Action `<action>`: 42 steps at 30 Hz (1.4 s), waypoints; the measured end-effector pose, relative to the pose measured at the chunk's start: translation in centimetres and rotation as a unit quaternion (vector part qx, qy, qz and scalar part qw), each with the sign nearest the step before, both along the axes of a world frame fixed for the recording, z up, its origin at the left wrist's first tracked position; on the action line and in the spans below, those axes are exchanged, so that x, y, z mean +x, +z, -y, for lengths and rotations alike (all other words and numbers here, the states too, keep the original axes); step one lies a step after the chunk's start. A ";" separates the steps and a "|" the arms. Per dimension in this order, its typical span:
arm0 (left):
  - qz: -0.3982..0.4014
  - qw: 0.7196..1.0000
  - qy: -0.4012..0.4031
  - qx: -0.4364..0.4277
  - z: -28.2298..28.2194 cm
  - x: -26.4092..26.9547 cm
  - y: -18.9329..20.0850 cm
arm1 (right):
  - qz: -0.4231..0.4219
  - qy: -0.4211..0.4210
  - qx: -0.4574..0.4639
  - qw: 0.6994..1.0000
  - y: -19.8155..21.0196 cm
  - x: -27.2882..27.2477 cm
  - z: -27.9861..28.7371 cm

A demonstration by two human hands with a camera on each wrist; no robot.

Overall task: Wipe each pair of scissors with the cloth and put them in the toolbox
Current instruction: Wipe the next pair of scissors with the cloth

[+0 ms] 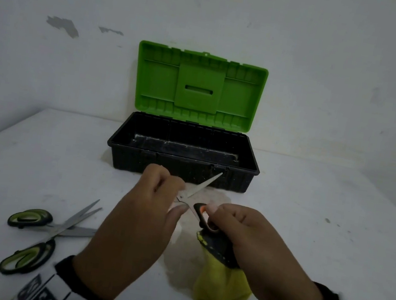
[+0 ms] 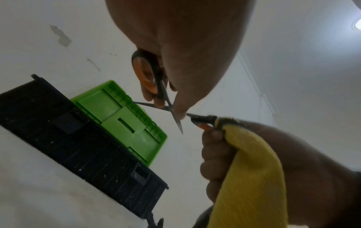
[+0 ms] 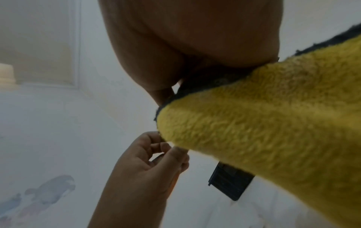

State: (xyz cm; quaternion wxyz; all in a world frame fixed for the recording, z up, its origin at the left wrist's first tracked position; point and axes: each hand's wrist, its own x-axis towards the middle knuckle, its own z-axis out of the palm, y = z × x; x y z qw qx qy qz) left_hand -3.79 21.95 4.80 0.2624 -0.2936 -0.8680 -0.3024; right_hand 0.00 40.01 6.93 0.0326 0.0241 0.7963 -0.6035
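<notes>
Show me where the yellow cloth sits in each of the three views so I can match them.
Head: yellow cloth hangs low, centre-right, under the right hand.
Left wrist: the cloth fills the lower right, in that hand's fingers.
Right wrist: the cloth covers the right half, close and blurred.
Shared landmark: the black toolbox.

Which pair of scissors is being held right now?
The orange-handled scissors, held in both hands, blades spread open. The two green-handled pairs lie crossed on the table at left, untouched.
</notes>
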 end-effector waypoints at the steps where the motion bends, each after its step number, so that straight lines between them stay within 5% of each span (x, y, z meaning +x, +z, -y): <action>1: 0.034 0.999 0.012 0.029 0.2 0.1 0.1 | -0.009 0.001 0.003 1.000 -0.2 0.1 -0.2; 5: 0.228 0.965 0.081 0.105 1.3 0.3 1.1 | -0.058 -0.002 0.051 0.997 -1.1 0.4 -0.6; 10: 0.360 0.914 0.030 0.183 1.6 0.5 1.9 | -0.114 0.000 0.104 0.988 -1.8 0.9 -0.3; 17: 0.287 0.939 0.044 0.183 0.8 1.1 1.9 | -0.159 0.039 0.121 0.979 -2.5 1.4 -0.3; 21: 0.235 0.954 0.063 0.176 0.6 1.3 2.3 | -0.074 0.138 0.052 0.986 -1.6 1.7 -2.0; 23: 0.222 0.958 0.065 0.173 0.7 1.4 2.5 | -0.040 0.169 0.117 0.978 -1.2 1.6 -3.7; 25: 0.214 0.960 0.070 0.166 0.8 1.5 2.7 | -0.027 0.150 0.186 0.971 -0.8 1.2 -5.1; 30: 0.221 0.962 0.104 0.121 0.6 1.5 3.0 | -0.079 0.009 0.191 0.978 0.8 0.1 -7.2; 33: 0.240 0.960 0.108 0.095 0.2 1.4 2.6 | -0.177 -0.059 0.112 0.976 1.8 -0.2 -6.6; 37: 0.254 0.959 0.095 0.083 -0.3 1.5 2.3 | -0.228 -0.041 -0.025 0.972 1.9 -0.6 -3.6; 42: 0.255 0.960 0.109 0.048 -0.7 1.6 2.4 | -0.242 -0.068 0.005 0.968 -0.2 -0.8 -0.3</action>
